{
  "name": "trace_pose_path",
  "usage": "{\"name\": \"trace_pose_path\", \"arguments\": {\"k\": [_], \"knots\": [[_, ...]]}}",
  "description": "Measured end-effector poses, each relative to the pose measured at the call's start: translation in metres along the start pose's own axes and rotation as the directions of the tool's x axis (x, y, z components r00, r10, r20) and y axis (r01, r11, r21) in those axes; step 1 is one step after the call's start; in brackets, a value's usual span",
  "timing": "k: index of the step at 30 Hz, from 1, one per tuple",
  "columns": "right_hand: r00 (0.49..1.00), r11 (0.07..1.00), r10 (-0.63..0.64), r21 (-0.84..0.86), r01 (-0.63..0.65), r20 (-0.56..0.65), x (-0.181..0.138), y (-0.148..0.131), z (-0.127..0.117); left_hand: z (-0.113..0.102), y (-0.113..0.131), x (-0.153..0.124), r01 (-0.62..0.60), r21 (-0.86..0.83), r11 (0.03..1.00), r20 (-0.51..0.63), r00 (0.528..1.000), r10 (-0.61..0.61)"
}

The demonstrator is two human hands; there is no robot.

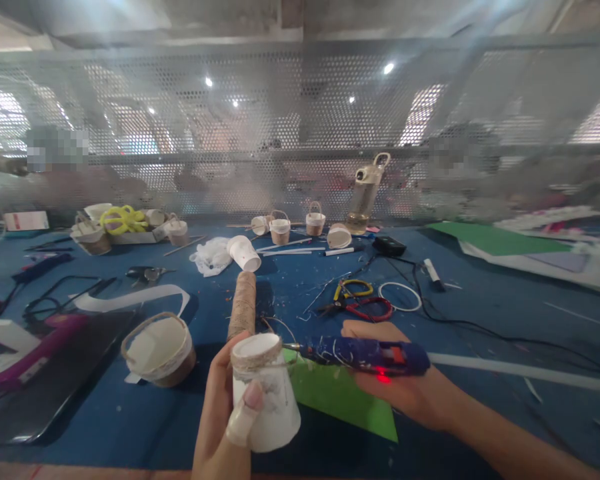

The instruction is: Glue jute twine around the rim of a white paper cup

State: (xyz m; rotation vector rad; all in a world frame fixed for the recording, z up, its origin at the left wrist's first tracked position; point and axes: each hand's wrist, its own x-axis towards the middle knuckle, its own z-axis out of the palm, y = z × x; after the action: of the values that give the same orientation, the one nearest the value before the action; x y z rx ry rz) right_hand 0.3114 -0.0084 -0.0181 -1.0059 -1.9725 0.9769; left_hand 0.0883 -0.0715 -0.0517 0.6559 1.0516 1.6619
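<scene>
My left hand (225, 407) grips a white paper cup (273, 427), turned bottom up, with twine wound round its upper end. A bandage wraps the thumb. In my right hand (395, 387) is a blue glue gun (360, 353) with a red light glowing on it. Its metal nozzle points left, at the twine on the cup; whether they touch I cannot tell. A thin end of twine sticks out there. Behind the cup lies a twine roll (243, 300), partly hidden by it. Under both hands is a green sheet (340, 393).
Left of the cup stands a twine-handled paper basket (160, 353). Pliers (353, 290), a white ring (400, 297) and a black cable (460, 325) lie beyond my right hand. More small baskets (280, 230) and a bottle (365, 193) stand by the mesh partition (290, 133).
</scene>
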Motion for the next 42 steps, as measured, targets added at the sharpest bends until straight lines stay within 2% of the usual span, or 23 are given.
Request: {"name": "trace_pose_path", "arguments": {"k": [6,13,20,27,31,36,42], "knots": [[0.995,0.959,0.068,0.281,-0.045,-0.071,0.003,-0.002,0.013,0.001,0.003,-0.001,0.055,-0.012,0.998,0.075,0.996,-0.054],[0.997,0.854,0.065,0.515,-0.070,0.028,0.007,-0.009,0.029,0.003,-0.003,0.001,0.048,0.001,0.999,0.109,0.993,-0.047],[0.998,0.856,0.045,0.516,-0.023,-0.031,0.005,-0.007,0.028,0.000,-0.011,0.002,-0.022,0.078,0.997,0.124,0.992,0.012],[0.995,0.877,0.070,0.479,-0.026,-0.073,0.002,-0.002,0.019,0.008,-0.006,-0.006,-0.093,0.143,0.985,0.125,0.989,0.076],[0.990,0.888,0.111,0.456,-0.060,-0.087,0.002,-0.003,0.017,0.008,-0.004,-0.008,-0.051,0.121,0.991,0.150,0.988,0.032],[0.992,0.886,0.066,0.465,-0.007,-0.109,0.005,-0.001,0.021,0.002,-0.002,-0.004,0.004,0.090,0.996,0.207,0.978,-0.022],[0.994,0.875,0.031,0.484,0.023,-0.103,0.006,0.004,0.026,0.001,0.005,-0.003,0.080,0.061,0.995,0.222,0.971,-0.092]]}}
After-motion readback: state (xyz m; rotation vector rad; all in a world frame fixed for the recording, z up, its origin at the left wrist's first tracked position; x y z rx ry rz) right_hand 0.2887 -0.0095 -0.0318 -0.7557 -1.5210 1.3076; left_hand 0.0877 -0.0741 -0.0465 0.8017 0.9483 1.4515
